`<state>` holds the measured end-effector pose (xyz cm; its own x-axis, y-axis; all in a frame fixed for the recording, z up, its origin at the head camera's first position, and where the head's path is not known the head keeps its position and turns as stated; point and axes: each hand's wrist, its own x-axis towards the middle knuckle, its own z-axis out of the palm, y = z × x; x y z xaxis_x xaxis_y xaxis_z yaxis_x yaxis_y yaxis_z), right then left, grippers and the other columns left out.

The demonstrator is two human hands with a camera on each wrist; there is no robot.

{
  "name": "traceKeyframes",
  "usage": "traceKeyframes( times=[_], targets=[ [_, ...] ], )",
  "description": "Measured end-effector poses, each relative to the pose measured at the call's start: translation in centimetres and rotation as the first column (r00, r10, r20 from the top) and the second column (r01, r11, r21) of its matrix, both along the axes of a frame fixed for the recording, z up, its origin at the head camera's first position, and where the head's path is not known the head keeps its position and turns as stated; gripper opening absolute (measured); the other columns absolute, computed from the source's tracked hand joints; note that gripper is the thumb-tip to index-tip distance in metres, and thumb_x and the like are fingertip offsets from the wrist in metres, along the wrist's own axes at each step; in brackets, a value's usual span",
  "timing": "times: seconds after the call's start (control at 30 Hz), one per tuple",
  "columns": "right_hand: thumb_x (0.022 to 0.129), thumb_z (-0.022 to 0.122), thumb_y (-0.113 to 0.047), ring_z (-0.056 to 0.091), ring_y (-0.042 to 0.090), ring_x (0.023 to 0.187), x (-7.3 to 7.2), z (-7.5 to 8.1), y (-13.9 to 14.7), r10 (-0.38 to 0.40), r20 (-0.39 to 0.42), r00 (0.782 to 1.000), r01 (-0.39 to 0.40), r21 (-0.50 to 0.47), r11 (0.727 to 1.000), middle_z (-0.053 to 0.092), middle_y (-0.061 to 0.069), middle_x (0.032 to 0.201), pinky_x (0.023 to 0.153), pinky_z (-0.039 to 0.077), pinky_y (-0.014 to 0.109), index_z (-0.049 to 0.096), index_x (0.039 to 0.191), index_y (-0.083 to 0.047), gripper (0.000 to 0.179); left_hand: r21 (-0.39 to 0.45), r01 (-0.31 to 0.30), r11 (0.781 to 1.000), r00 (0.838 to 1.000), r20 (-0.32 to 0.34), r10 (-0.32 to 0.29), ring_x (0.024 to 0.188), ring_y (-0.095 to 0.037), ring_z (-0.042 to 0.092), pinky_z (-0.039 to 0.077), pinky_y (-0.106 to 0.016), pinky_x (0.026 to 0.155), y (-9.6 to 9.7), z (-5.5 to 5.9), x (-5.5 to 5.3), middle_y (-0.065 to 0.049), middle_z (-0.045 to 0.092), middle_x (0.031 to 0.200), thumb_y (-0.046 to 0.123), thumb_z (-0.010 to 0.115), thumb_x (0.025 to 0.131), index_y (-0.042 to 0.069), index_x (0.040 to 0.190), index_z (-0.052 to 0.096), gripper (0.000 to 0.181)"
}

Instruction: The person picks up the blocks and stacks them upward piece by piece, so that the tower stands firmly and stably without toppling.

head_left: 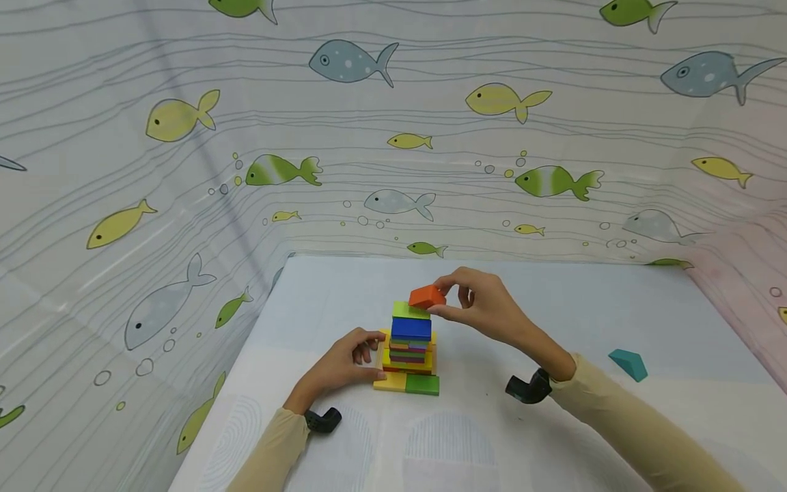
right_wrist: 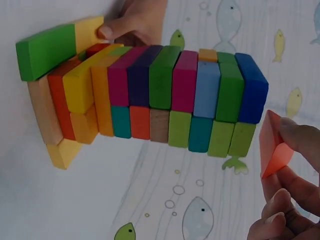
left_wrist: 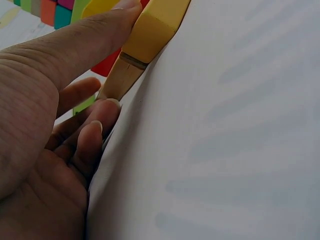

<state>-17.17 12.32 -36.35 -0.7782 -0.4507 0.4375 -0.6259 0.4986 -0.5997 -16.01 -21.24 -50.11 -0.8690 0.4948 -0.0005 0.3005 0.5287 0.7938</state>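
A tall tower (head_left: 410, 329) of coloured wooden blocks stands on the table, lying sideways across the right wrist view. My left hand (head_left: 344, 361) is at the left of its base, thumb on a yellow block (left_wrist: 159, 27) and index finger at the tower's side. The other fingers curl beside a plain wood block (left_wrist: 120, 80). My right hand (head_left: 479, 301) pinches an orange block (head_left: 427, 296) between thumb and fingers. This block is tilted, close over the lime block (right_wrist: 242, 140) and the blue block (right_wrist: 251, 89) at the tower's top.
A teal block (head_left: 628, 364) lies on the table's right side. The white table cover (head_left: 455, 444) has pale arch patterns. Fish-printed sheeting (head_left: 393, 164) surrounds the table at the back and sides. Dark wrist devices (head_left: 529, 387) sit at both wrists.
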Motion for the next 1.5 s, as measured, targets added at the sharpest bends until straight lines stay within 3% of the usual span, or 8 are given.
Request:
traceKeyframes(
  times=[0.3, 0.63, 0.8, 0.97, 1.2, 1.37, 1.5],
  targets=[
    [0.084, 0.088, -0.034, 0.052, 0.012, 0.071, 0.0, -0.5, -2.3, 0.013, 0.019, 1.0, -0.014, 0.04, 0.999, 0.065, -0.006, 0.098, 0.059, 0.045, 0.026, 0.077, 0.114, -0.015, 0.037, 0.025, 0.024, 0.999, 1.0, -0.02, -0.023, 0.09, -0.017, 0.055, 0.046, -0.028, 0.078, -0.1, -0.3, -0.1, 0.001, 0.055, 0.113, 0.04, 0.089, 0.082, 0.021, 0.141, 0.058, 0.069],
    [0.085, 0.087, -0.033, 0.052, 0.013, 0.07, 0.0, -0.6, -2.7, 0.012, 0.018, 1.0, -0.013, 0.031, 0.999, 0.066, -0.004, 0.1, 0.059, 0.045, 0.026, 0.077, 0.116, -0.016, 0.036, -0.003, 0.005, 1.0, 1.0, 0.003, -0.005, 0.091, -0.017, 0.054, 0.046, -0.029, 0.078, -0.1, -0.1, -0.2, 0.003, 0.055, 0.114, 0.042, 0.089, 0.081, 0.024, 0.142, 0.057, 0.071],
    [0.092, 0.08, -0.035, 0.055, 0.013, 0.074, 0.0, -0.6, -1.7, 0.0, 0.058, 0.998, 0.0, -0.008, 1.0, 0.068, -0.002, 0.108, 0.059, 0.048, 0.028, 0.075, 0.122, -0.019, 0.034, -0.001, 0.001, 1.0, 1.0, 0.003, -0.001, 0.091, -0.017, 0.055, 0.046, -0.028, 0.078, -0.1, 0.0, -0.1, 0.002, 0.056, 0.114, 0.041, 0.089, 0.081, 0.023, 0.141, 0.058, 0.071],
    [0.098, 0.073, -0.034, 0.056, 0.013, 0.075, 0.0, -1.5, 1.8, -0.069, 0.063, 0.996, 0.072, -0.042, 0.997, 0.069, -0.006, 0.111, 0.058, 0.047, 0.03, 0.075, 0.12, -0.022, 0.025, 0.007, 0.002, 1.0, 1.0, 0.001, -0.002, 0.09, -0.018, 0.055, 0.046, -0.028, 0.078, -0.1, 0.0, 0.0, 0.0, 0.057, 0.114, 0.041, 0.089, 0.081, 0.022, 0.141, 0.058, 0.07],
    [0.097, 0.075, -0.025, 0.057, 0.011, 0.072, 0.7, -4.7, 9.8, -0.217, 0.022, 0.976, 0.217, -0.012, 0.976, 0.07, -0.006, 0.104, 0.056, 0.046, 0.027, 0.074, 0.121, -0.019, 0.024, -0.001, 0.011, 1.0, 1.0, -0.027, -0.011, 0.088, -0.017, 0.054, 0.046, -0.028, 0.077, 0.0, -0.1, -0.2, 0.002, 0.057, 0.113, 0.042, 0.089, 0.081, 0.021, 0.14, 0.058, 0.07],
    [0.094, 0.079, -0.02, 0.056, 0.01, 0.072, 2.3, -6.5, 15.3, -0.336, 0.031, 0.941, 0.334, 0.038, 0.942, 0.07, -0.001, 0.104, 0.055, 0.044, 0.025, 0.074, 0.121, -0.017, 0.028, -0.002, 0.014, 1.0, 0.999, -0.038, -0.014, 0.087, -0.015, 0.054, 0.047, -0.028, 0.076, -0.1, -0.3, -0.1, 0.002, 0.057, 0.112, 0.042, 0.089, 0.081, 0.019, 0.14, 0.059, 0.07],
    [0.095, 0.078, -0.028, 0.055, 0.009, 0.074, 3.7, -7.5, 19.1, -0.427, 0.09, 0.9, 0.418, 0.104, 0.902, 0.07, 0.005, 0.11, 0.055, 0.043, 0.026, 0.073, 0.122, -0.016, 0.031, -0.003, 0.013, 1.0, 0.999, -0.042, -0.013, 0.087, -0.015, 0.055, 0.048, -0.028, 0.077, -0.1, -0.3, -0.1, 0.003, 0.057, 0.112, 0.043, 0.089, 0.081, 0.021, 0.139, 0.059, 0.07]
  ],
)
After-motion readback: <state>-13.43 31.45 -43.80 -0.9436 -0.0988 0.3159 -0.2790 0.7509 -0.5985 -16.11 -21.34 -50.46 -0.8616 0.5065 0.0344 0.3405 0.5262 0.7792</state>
